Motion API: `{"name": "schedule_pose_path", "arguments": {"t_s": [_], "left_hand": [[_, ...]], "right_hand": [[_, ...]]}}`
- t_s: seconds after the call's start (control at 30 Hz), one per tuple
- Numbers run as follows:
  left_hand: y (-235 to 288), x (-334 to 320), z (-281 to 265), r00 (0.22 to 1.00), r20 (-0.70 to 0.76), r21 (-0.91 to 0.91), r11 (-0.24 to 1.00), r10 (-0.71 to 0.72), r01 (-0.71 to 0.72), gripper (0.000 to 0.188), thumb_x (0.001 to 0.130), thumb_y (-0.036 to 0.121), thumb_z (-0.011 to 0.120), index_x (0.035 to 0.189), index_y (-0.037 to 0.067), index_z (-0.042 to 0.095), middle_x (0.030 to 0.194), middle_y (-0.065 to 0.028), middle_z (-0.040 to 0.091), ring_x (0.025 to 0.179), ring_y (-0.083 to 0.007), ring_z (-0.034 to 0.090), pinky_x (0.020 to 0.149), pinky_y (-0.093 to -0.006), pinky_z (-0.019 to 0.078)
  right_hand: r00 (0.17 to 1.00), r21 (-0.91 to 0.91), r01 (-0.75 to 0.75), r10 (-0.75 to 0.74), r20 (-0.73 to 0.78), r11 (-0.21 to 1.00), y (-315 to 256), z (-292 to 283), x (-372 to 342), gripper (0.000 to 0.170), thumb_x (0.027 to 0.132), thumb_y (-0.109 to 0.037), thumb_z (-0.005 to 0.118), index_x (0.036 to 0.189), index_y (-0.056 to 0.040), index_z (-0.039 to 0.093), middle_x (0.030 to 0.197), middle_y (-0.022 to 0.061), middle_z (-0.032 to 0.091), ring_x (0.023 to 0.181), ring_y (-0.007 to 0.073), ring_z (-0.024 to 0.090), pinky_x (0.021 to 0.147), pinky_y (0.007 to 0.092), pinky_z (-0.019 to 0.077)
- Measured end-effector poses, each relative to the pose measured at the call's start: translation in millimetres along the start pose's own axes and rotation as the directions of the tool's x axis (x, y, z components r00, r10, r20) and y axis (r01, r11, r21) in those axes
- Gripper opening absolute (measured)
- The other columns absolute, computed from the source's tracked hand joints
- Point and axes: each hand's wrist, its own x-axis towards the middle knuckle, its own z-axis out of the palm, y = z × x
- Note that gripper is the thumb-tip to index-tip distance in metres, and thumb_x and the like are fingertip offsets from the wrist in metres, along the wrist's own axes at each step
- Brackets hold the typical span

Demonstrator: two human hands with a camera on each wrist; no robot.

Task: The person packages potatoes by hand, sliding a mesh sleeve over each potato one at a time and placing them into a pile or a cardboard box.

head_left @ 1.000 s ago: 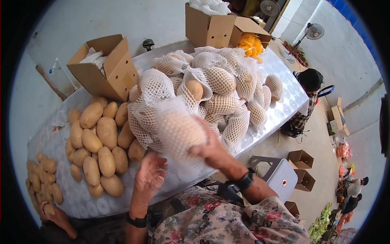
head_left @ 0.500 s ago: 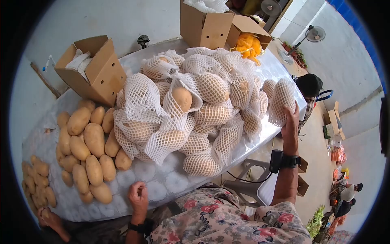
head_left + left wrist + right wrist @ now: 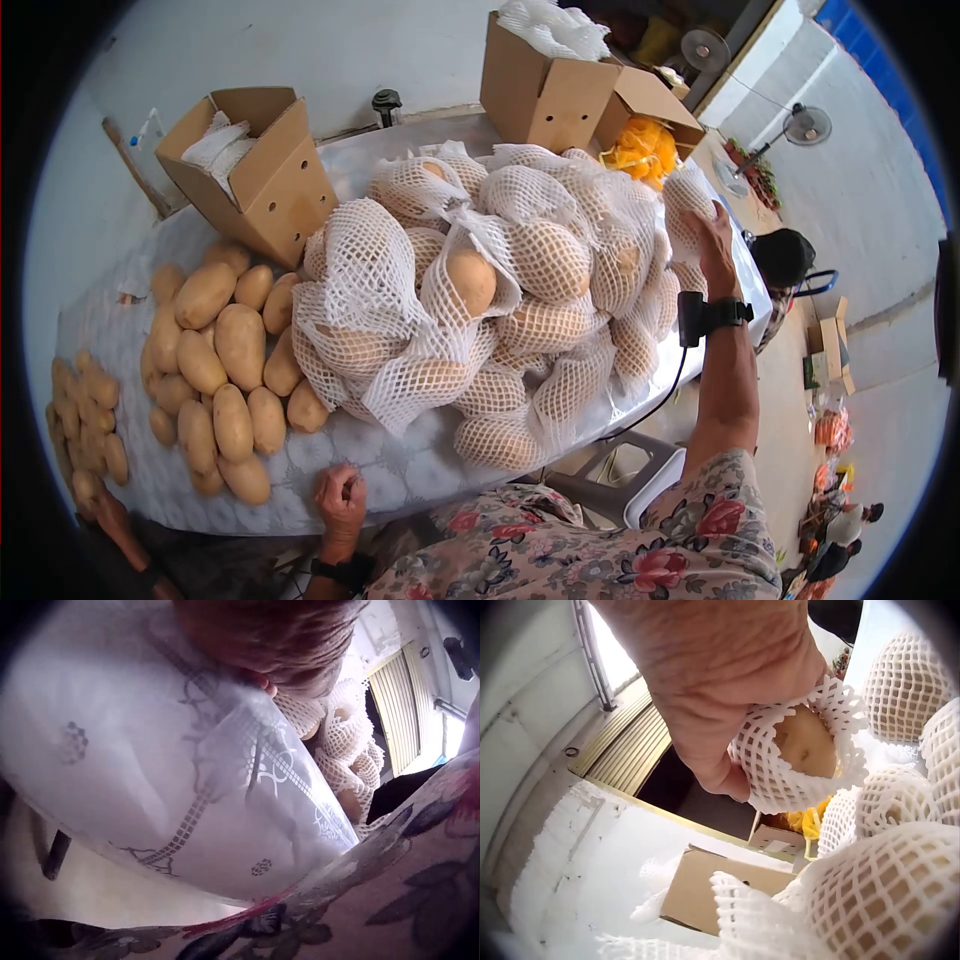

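Note:
At the far right end of the table, my right hand (image 3: 716, 250) grips a potato in a white foam net sleeve (image 3: 686, 205). In the right wrist view, thumb and fingers (image 3: 731, 784) wrap the sleeve, and the bare end of the potato (image 3: 808, 742) shows through its open mouth. A large pile of sleeved potatoes (image 3: 545, 260) lies beside that hand. My left hand (image 3: 342, 500) is at the table's front edge, fingers loosely curled, holding nothing; its wrist view shows mostly the underside of the hand (image 3: 277, 645). Bare potatoes (image 3: 240, 345) are heaped up to its left.
A cardboard box (image 3: 265, 195) stands behind the bare potatoes. Another box (image 3: 550, 95) and one with orange netting (image 3: 640, 150) stand at the back. Another person's hand (image 3: 100, 505) is at smaller potatoes (image 3: 85, 415) on the left. A grey stool (image 3: 640, 480) stands below the table edge.
My right hand has carried the sleeved potato from over the near pile to the table's far right end, then farther back. My left hand has lowered to the front edge.

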Motion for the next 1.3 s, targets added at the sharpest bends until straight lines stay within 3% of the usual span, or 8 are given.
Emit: {"name": "schedule_pose_path", "arguments": {"t_s": [0.2,0.37,0.47,0.6,0.73,1.1,1.23,1.3], "left_hand": [[1,-2,2,1.0,0.001,0.046,0.999,-0.019,0.019,0.014,0.074,0.007,0.061,0.087,0.005,0.056,0.079,-0.0111,0.058,0.063,-0.0266,0.054,0.057,-0.0365,0.0448],[5,0,0,0.999,0.028,0.066,0.997,-0.041,0.039,0.019,0.072,0.007,0.064,0.089,0.005,0.056,0.082,-0.0125,0.058,0.07,-0.0309,0.056,0.063,-0.0393,0.0468],[7,1,0,0.996,0.05,0.076,0.994,-0.078,0.074,0.022,0.07,0.008,0.066,0.089,0.006,0.056,0.084,-0.0132,0.058,0.074,-0.0331,0.057,0.067,-0.041,0.0478],[5,1,1,0.994,0.066,0.092,0.993,-0.081,0.075,0.024,0.069,0.007,0.067,0.09,0.005,0.056,0.085,-0.0137,0.059,0.075,-0.0338,0.057,0.068,-0.0417,0.0479],[6,0,-1,0.995,0.055,0.098,0.992,-0.086,0.08,0.025,0.069,0.007,0.067,0.091,0.006,0.056,0.086,-0.0135,0.059,0.076,-0.034,0.057,0.068,-0.0417,0.0475],[9,6,-7,0.996,0.075,0.06,0.997,-0.045,0.041,0.027,0.069,0.01,0.069,0.092,0.006,0.055,0.088,-0.0125,0.059,0.079,-0.033,0.057,0.069,-0.0411,0.048],[8,5,-6,0.998,0.059,0.027,0.999,-0.031,0.03,0.026,0.069,0.01,0.069,0.091,0.005,0.055,0.087,-0.0123,0.059,0.079,-0.0326,0.057,0.07,-0.0402,0.0483],[8,6,-9,0.998,0.061,0.018,1.0,-0.015,0.014,0.025,0.069,0.01,0.069,0.09,0.005,0.055,0.087,-0.0122,0.059,0.078,-0.0324,0.057,0.071,-0.0399,0.0484]], "right_hand": [[0.973,-0.643,-0.034,-0.122,-0.197,0.765,30,10,47,0.083,0.06,-0.034,0.072,0.127,0.0034,0.042,0.112,0.0234,0.058,0.103,0.0357,0.058,0.09,0.0367,0.0449],[0.979,-0.784,-0.197,0.078,-0.187,0.589,37,33,50,0.082,0.069,-0.043,0.064,0.131,0.001,0.034,0.123,0.0269,0.052,0.112,0.0385,0.053,0.098,0.0476,0.0352],[0.956,-0.635,-0.221,0.292,0.008,0.74,109,5,92,0.074,0.076,-0.042,0.059,0.131,0.0014,0.034,0.122,0.0275,0.053,0.114,0.0387,0.052,0.098,0.0497,0.0343],[0.972,-0.82,-0.103,0.233,0.039,0.563,107,4,88,0.068,0.083,-0.043,0.055,0.127,0.0056,0.037,0.116,0.0279,0.056,0.113,0.041,0.052,0.094,0.0438,0.04],[0.971,-0.628,0.016,0.138,0.196,0.778,81,8,69,0.065,0.083,-0.038,0.058,0.123,0.0104,0.041,0.12,0.0306,0.052,0.112,0.0379,0.053,0.09,0.0381,0.0436],[0.976,-0.715,0.152,-0.217,0.001,0.682,109,-21,86,0.059,0.084,-0.036,0.062,0.123,0.0062,0.05,0.122,0.0232,0.055,0.113,0.0346,0.053,0.095,0.038,0.0402],[0.9,-0.073,0.435,-0.437,-0.002,0.897,66,-16,66,0.046,0.089,-0.032,0.058,0.119,0.0025,0.052,0.112,0.0126,0.06,0.105,0.0201,0.055,0.091,0.0307,0.0416],[0.881,-0.014,0.471,-0.469,0.067,0.882,-22,24,4,0.038,0.087,-0.02,0.062,0.117,0.0028,0.054,0.112,0.0118,0.06,0.102,0.0186,0.056,0.091,0.0306,0.0432]]}}
